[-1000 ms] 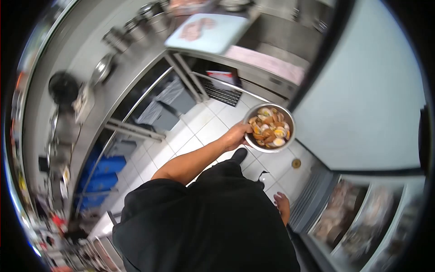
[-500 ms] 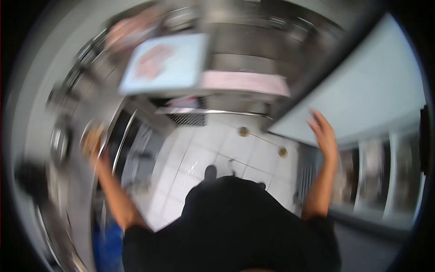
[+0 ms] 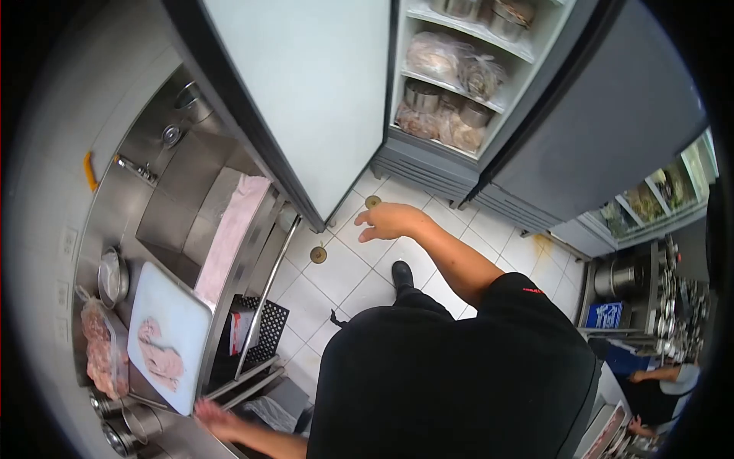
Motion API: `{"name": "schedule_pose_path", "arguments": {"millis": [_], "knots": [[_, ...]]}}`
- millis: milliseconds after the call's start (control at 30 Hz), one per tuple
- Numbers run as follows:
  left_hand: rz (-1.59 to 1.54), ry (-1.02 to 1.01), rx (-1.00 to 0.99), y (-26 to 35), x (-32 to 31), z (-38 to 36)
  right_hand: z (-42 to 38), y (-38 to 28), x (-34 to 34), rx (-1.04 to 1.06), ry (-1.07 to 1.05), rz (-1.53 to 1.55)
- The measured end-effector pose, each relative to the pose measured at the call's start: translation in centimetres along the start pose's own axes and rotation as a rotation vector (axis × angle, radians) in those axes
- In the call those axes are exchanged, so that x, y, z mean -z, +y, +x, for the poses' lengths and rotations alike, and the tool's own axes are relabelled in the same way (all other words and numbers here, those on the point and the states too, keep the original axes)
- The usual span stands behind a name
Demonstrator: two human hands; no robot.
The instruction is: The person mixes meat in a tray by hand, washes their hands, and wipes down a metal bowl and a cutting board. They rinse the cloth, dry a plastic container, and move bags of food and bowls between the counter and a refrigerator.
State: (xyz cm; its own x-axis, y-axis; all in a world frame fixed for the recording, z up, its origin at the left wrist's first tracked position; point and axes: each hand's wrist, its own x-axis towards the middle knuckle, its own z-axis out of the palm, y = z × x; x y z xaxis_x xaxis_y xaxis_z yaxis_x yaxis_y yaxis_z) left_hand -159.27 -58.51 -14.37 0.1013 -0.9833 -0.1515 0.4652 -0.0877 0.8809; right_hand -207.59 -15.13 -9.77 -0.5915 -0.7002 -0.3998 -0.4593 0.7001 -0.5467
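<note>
My right hand (image 3: 382, 222) is held out over the tiled floor with its fingers apart and nothing in it. At the lower left my left hand (image 3: 216, 420), slightly blurred, is beside the near corner of a white cutting board (image 3: 195, 329), its fingers stretched out and empty. Pieces of pale pink meat (image 3: 160, 358) lie on the board. Left of the board is a clear bag of pink meat (image 3: 103, 352). A pink cloth (image 3: 234, 233) lies along the front edge of the steel sink (image 3: 172, 222).
A tall door (image 3: 306, 92) stands open beside the fridge shelves (image 3: 459, 84), which hold bags and metal pots. A closed grey door (image 3: 596, 145) is to the right. Floor drains (image 3: 318, 255) show between tiles. At the far right, a co-worker (image 3: 657, 394) is near racks of metalware.
The view has swung right toward the fridge. My left hand, earlier at a blurred bowl-like item on the left counter, is now by the board's corner. My right arm now reaches across the floor.
</note>
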Motion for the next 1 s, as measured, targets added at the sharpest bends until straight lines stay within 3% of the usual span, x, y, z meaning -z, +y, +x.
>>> {"name": "schedule_pose_path", "arguments": {"millis": [67, 100, 133, 200, 300, 367, 433, 533, 567, 600, 667, 700, 733, 767, 800, 833, 933, 967, 1000], "knots": [[0.07, -0.334, 0.08, -5.1, -12.0, -2.0, -2.1, -0.6, 0.0, -0.058, 0.007, 0.053], [0.196, -0.57, 0.055, -2.4, -16.4, -3.0, -5.1, -5.6, -0.2, -0.072, 0.015, 0.075], [0.288, -0.877, 0.113, 6.4, -19.0, -3.0, -10.3, -15.2, -1.4, -0.082, 0.022, 0.095], [0.393, -1.188, 0.258, 6.8, -27.8, -5.3, -13.6, -17.5, -1.5, -0.084, 0.079, 0.136], [0.233, -1.233, 0.248, 6.0, -39.1, -12.9, -16.7, -14.7, -1.2, -0.106, 0.226, 0.228], [0.146, -1.2, 0.178, 8.0, -41.3, -14.1, -21.2, -15.6, -1.1, -0.15, 0.327, 0.309], [0.104, -1.164, 0.114, 11.7, -39.8, -16.0, -26.3, -15.9, -1.4, -0.19, 0.419, 0.368], [0.188, -1.145, 0.154, 12.0, -35.9, -17.0, -30.5, -16.6, 1.9, -0.213, 0.663, 0.408], [0.353, -1.075, 0.049, 11.4, -33.5, -17.0, -31.8, -17.2, 3.7, -0.176, 0.792, 0.366], [0.541, -1.341, -0.135, 12.6, -30.8, -18.4, -32.8, -17.7, 5.4, -0.025, 0.951, 0.384], [0.51, -1.464, -0.048, 18.2, -28.4, -25.6, -33.3, -19.8, 10.8, 0.188, 1.104, 0.453], [0.249, -1.695, 0.092, 16.6, -27.5, -26.0, -33.6, -21.1, 12.7, 0.262, 1.243, 0.513], [0.286, -1.868, 0.388, 17.6, -25.5, -26.9, -35.9, -22.0, 14.0, 0.441, 1.307, 0.545], [0.401, -2.054, 0.136, 16.1, -24.7, -27.2, -36.8, -21.3, 15.4, 0.518, 1.384, 0.458], [0.725, -2.085, 0.206, 18.2, -23.5, -28.1, -38.9, -21.0, 15.8, 0.537, 1.478, 0.37], [0.885, -2.064, 0.054, 18.2, -22.0, -28.3, -40.9, -20.2, 15.7, 0.49, 1.581, 0.252], [0.997, -1.693, 0.061, 14.7, -18.6, -25.9, -44.7, -16.1, 16.3, 0.1, 1.831, -0.165], [1.037, -1.558, 0.204, 15.4, -18.2, -25.2, -44.6, -15.1, 16.8, 0.014, 1.865, -0.242], [1.004, -1.463, 0.214, 15.4, -17.6, -24.4, -43.6, -15.2, 17.2, -0.124, 1.91, -0.125]]}}
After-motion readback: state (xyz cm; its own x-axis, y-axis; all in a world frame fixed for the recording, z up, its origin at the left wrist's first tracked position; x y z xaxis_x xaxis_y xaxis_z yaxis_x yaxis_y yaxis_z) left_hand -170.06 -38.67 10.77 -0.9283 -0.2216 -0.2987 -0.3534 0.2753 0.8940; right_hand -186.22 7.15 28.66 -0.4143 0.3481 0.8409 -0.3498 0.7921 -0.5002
